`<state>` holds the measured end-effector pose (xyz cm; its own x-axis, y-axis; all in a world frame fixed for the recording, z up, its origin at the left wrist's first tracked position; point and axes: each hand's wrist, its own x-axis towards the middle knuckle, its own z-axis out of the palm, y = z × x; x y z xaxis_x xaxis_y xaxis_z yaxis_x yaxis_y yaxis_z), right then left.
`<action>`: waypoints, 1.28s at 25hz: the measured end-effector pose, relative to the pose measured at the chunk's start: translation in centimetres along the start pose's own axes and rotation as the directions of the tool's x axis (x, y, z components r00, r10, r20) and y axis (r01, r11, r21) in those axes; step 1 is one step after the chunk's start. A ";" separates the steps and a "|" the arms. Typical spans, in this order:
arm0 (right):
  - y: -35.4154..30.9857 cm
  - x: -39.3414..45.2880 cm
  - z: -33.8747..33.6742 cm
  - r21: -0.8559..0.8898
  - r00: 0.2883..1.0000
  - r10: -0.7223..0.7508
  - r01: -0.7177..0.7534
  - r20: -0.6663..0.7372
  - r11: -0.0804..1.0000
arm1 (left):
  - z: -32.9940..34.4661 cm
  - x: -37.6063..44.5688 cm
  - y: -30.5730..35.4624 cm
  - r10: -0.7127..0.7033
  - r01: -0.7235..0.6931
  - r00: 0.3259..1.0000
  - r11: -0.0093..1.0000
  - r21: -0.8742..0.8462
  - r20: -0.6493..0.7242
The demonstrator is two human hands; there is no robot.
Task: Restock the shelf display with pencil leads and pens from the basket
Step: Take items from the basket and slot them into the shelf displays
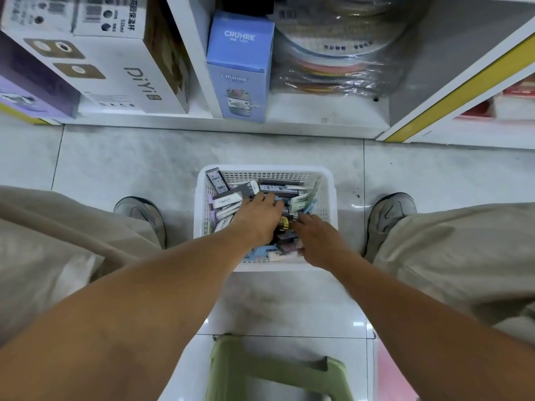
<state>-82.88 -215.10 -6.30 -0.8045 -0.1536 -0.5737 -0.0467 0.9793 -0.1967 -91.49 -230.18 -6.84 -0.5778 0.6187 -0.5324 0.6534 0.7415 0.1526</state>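
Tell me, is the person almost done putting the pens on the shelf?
Not nearly. Nothing here shows restocked pens or leads: the shelf above holds only a blue CRUHRE box and wrapped plates. Right now the left hand and right hand are both digging in the white basket; whether either grips anything is hidden. The basket is full of small packs, so most remains.

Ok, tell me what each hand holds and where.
Cannot be told: both the left hand and right hand reach among packets in the white plastic basket, fingertips hidden.

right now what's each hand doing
Left hand: open, fingers spread over the packs in the basket.
Right hand: in the basket, grip cannot be told.
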 end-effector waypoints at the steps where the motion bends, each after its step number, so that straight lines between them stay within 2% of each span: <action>1: 0.0 0.0 -0.1 0.040 1.000 0.007 -0.006 -0.022 0.999 | -0.1 0.1 -0.3 0.012 -0.012 1.000 1.000 -0.003 -0.002; 3: -0.1 0.3 -0.2 0.098 0.999 0.035 -0.032 -0.029 0.995 | 0.0 -0.1 -0.5 -0.001 0.001 1.000 1.000 -0.009 -0.014; 5: -0.5 0.7 0.0 0.080 0.999 0.053 -0.053 0.003 0.995 | 0.2 -0.3 -0.5 -0.039 0.039 0.999 0.999 -0.003 -0.001; 8: -0.7 0.9 0.2 0.036 0.998 0.062 -0.062 0.002 0.997 | 0.2 0.0 -0.3 -0.053 0.052 0.999 0.995 0.081 0.001; 12: -0.2 0.7 0.0 0.073 0.999 0.023 -0.020 -0.049 0.997 | 0.2 0.9 0.4 -0.033 0.033 0.999 0.985 0.170 -0.003; 17: 0.3 0.5 -0.5 0.138 0.991 0.035 -0.018 -0.126 0.990 | 0.6 1.1 0.6 -0.037 0.037 0.999 0.996 0.076 0.003; 21: 0.0 0.6 -1.2 0.299 0.985 0.095 -0.048 -0.143 0.953 | 0.0 1.4 -0.8 0.050 -0.052 0.998 0.998 0.036 0.038; 24: 0.0 1.1 -2.5 0.475 0.976 0.155 -0.064 -0.154 0.878 | -1.3 1.4 -2.4 0.057 -0.052 0.996 0.996 -0.078 0.066; 27: 0.2 1.3 -4.0 0.582 0.972 0.196 -0.086 -0.129 0.809 | -2.3 0.8 -3.7 -0.008 0.032 0.997 0.948 -0.318 0.074; 29: 0.2 1.1 -4.5 0.673 0.957 0.263 -0.112 -0.126 0.731 | -2.9 0.1 -4.2 -0.077 0.099 0.995 0.861 -0.498 0.063; 31: 0.2 0.8 -4.9 0.827 0.926 0.375 -0.171 -0.052 0.536 | -3.4 -0.5 -4.4 -0.161 0.161 0.985 0.726 -0.669 0.062; 32: 0.1 0.7 -5.0 0.886 0.908 0.418 -0.202 0.009 0.419 | -3.5 -0.9 -4.4 -0.196 0.185 0.977 0.610 -0.770 0.080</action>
<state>-86.40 -214.48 -2.73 -0.7449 0.2689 -0.6106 0.6670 0.3245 -0.6707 -95.57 -233.08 -4.09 -0.6536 0.4386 -0.6168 -0.0849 0.7673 0.6356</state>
